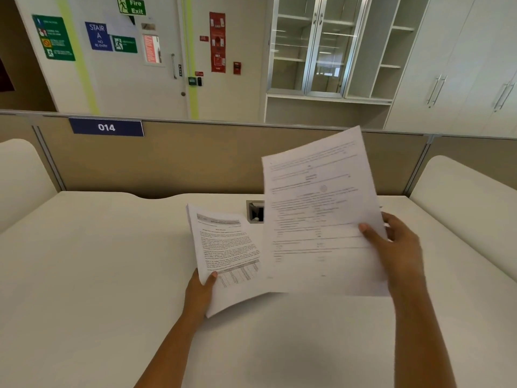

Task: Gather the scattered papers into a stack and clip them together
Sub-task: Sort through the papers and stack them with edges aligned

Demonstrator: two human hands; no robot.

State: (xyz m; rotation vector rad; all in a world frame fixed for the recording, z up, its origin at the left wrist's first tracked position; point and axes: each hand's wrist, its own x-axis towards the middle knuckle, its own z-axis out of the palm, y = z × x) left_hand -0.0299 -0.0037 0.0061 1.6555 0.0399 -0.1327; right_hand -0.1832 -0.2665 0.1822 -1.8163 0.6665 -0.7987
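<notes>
While both paper bundles hang above the white desk [98, 275], the left hand [200, 292] pinches the printed stack [223, 247] at its lower corner, and the right hand [397, 247] grips the blurred, possibly several-sheet set [319, 214] overlapping it, near the desk's cable port [255, 212].

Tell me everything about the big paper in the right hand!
The big paper is a white printed sheet with lines of small black text, too blurry to read, and a faint round mark near the middle. It is held up in the air above the desk, tilted a little. The right hand pinches its right edge, thumb on the front. Its left edge overlaps the papers in the left hand.
</notes>
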